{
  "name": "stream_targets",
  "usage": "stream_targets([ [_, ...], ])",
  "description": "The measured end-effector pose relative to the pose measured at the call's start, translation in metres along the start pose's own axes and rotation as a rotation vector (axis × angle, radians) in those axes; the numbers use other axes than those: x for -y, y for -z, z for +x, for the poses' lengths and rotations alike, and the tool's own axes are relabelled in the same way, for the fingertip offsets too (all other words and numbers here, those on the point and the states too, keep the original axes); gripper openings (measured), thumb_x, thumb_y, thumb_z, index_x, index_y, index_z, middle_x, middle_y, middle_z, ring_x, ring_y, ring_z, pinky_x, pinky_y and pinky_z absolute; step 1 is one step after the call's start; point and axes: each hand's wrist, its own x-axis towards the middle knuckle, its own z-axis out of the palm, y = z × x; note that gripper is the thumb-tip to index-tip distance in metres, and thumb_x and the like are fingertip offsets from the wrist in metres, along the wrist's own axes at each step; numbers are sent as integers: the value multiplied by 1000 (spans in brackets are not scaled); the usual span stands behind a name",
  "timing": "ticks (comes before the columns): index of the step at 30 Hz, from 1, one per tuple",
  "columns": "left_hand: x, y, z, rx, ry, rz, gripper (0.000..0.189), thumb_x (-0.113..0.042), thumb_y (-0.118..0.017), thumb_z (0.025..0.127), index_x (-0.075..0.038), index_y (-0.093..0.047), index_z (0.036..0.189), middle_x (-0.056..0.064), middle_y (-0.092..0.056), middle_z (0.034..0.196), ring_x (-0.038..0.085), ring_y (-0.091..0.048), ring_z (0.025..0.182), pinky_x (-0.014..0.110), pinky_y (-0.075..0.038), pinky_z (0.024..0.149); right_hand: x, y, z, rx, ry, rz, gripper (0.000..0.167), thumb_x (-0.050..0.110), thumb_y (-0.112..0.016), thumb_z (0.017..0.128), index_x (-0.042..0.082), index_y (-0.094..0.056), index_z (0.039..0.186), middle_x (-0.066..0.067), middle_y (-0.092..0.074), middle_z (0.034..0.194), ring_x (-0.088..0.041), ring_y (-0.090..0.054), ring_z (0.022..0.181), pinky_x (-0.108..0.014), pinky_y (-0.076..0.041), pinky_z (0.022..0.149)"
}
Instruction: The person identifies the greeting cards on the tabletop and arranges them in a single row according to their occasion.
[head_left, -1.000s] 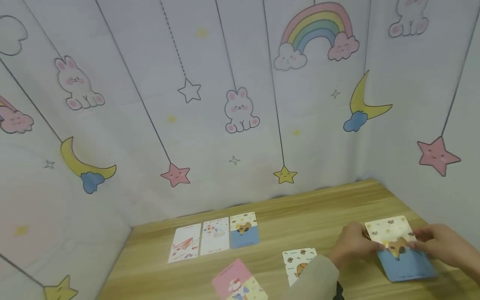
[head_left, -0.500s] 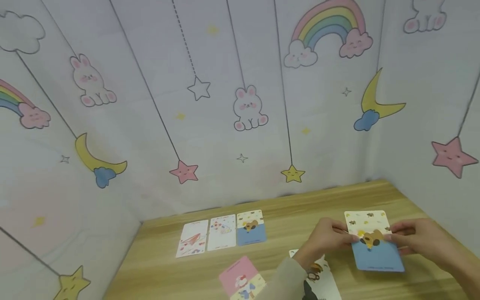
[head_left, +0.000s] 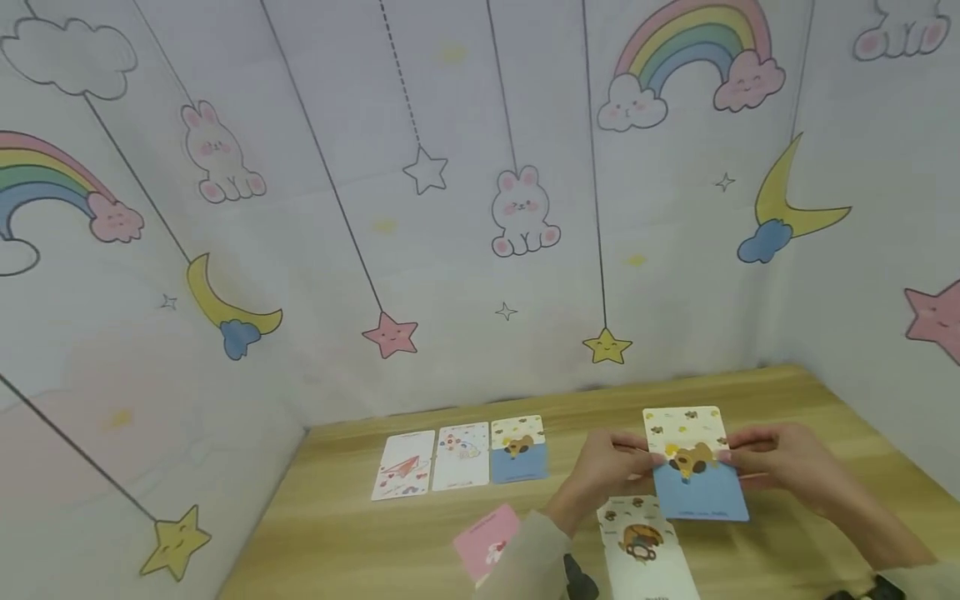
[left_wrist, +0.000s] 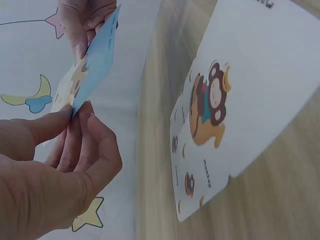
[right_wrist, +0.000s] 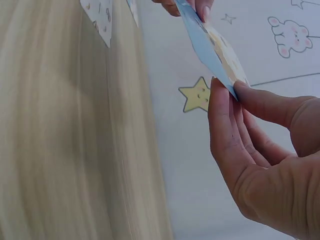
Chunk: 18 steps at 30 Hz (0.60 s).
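Note:
Between both hands, up over the right part of the table, is a card (head_left: 701, 496), cream above and blue below, with a brown dog picture. My left hand (head_left: 611, 467) pinches its left edge between thumb and fingers, and my right hand (head_left: 780, 458) pinches the right edge. The left wrist view shows the card (left_wrist: 102, 60) tilted, with the left thumb on its printed face and fingers behind. Below it on the table lies a white monkey card (head_left: 648, 567), its top right corner overlapped by the held card in the head view.
At the back left, three cards lie in a row: a paper-plane card (head_left: 403, 467), a white flowered card (head_left: 461, 457) and a cream-and-blue dog card (head_left: 519, 450). A pink card (head_left: 489, 537) is partly covered by the left sleeve (head_left: 528, 562). A printed cloth (head_left: 465, 375) stands behind the wooden table (head_left: 330, 533).
Both hands have raised the dog card off the table's right side and brought it left, more upright. The monkey card has come out from behind the left sleeve; the pink card is now more covered.

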Motion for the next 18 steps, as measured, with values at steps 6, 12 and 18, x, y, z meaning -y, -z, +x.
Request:
stream_targets([
  [6,-2,24,5,-72,-45,40,13,-6,-80,91,-5,-77,103,9,-79,96,16,-75,79,42,-66,80,4,-19,24,11,-10,29,48,17,-72,100,-19,-57,129,-4,-79,103,-16,-77,89,-36,-65,83],
  [12,-7,48,11,-109,-44,84,16,-5,-82,90,-1,-78,104,11,-76,100,16,-76,78,48,-64,88,9,-37,44,26,7,56,48,18,-73,100,-19,-58,126,-4,-78,101,-15,-77,87,-38,-65,84],
  [18,-12,67,15,-137,-38,96,17,-5,-83,89,1,-78,104,12,-76,104,13,-76,76,47,-64,90,17,-54,65,13,-25,61,43,17,-73,99,-17,-61,124,-5,-77,100,-15,-76,87,-39,-66,83],
])
